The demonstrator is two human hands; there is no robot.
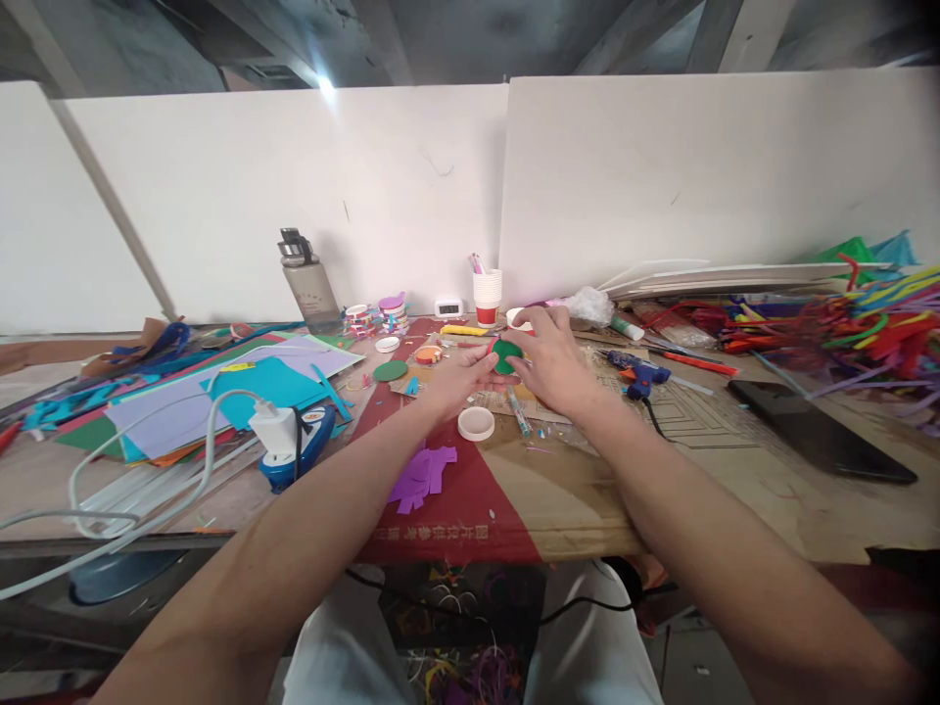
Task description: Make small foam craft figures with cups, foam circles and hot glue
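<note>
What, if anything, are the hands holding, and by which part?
A green disc, by its edge: left hand at its left, right hand touching its right.

Round green disc (505, 356) here, just right of centre in the frame, around mid-height. It's held rather than lying loose, green face toward the camera, with a sliver of pinkish red at its upper left edge and bits of the rim covered.

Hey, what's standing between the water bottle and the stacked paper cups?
In the head view, two small multicoloured tubs and a white digital display stand between them.
</note>
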